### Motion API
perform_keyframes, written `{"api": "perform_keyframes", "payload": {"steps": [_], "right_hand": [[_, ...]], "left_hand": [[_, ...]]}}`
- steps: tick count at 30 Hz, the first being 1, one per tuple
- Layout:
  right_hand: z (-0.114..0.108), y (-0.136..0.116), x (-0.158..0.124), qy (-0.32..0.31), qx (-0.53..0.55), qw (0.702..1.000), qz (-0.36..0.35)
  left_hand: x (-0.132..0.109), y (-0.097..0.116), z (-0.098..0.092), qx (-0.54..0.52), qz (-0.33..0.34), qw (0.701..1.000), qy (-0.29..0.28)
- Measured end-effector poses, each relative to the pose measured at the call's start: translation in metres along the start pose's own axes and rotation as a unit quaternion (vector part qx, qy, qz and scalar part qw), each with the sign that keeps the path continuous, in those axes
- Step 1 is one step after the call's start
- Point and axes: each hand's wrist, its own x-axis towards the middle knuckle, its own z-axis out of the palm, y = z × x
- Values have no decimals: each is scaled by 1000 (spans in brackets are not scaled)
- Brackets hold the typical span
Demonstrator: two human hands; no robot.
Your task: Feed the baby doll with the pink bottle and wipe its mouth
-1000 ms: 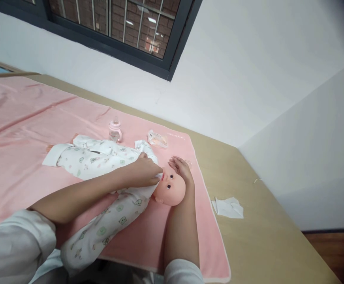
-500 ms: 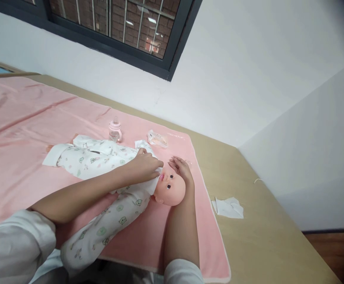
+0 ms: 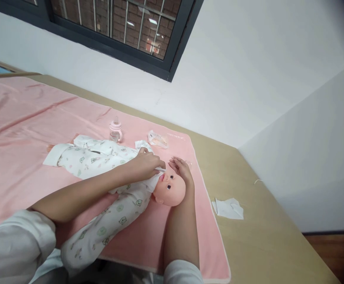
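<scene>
A baby doll [image 3: 172,189] in a white printed romper [image 3: 106,157] lies on its back on a pink blanket [image 3: 23,126]. My left hand [image 3: 145,165] rests on the doll's chest near the collar, fingers pinched on a white cloth at the doll's chin. My right hand [image 3: 182,169] cups the top of the doll's head, fingers stretched flat against it. Both forearms are bare below white sleeves.
A small pink baby bottle [image 3: 115,131] stands behind the doll, with a clear packet [image 3: 157,139] beside it. Folded white tissues [image 3: 228,208] lie on the tan table [image 3: 260,236] right of the blanket. A white wall and a dark-framed window are behind.
My left hand has slid slightly up from the doll's neck toward its chin, still pinching the cloth. My right hand has stayed on the head.
</scene>
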Motion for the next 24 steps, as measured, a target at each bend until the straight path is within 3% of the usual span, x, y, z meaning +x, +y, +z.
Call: {"api": "perform_keyframes", "payload": {"steps": [13, 20, 24], "right_hand": [[-3, 4, 9, 16, 8, 999, 27], [-4, 5, 11, 23, 7, 999, 26], [-4, 4, 11, 26, 6, 999, 32]], "left_hand": [[0, -10, 1, -57, 16, 998, 32], [-4, -11, 0, -110, 65, 992, 3], [-3, -10, 0, -99, 59, 993, -19]]}}
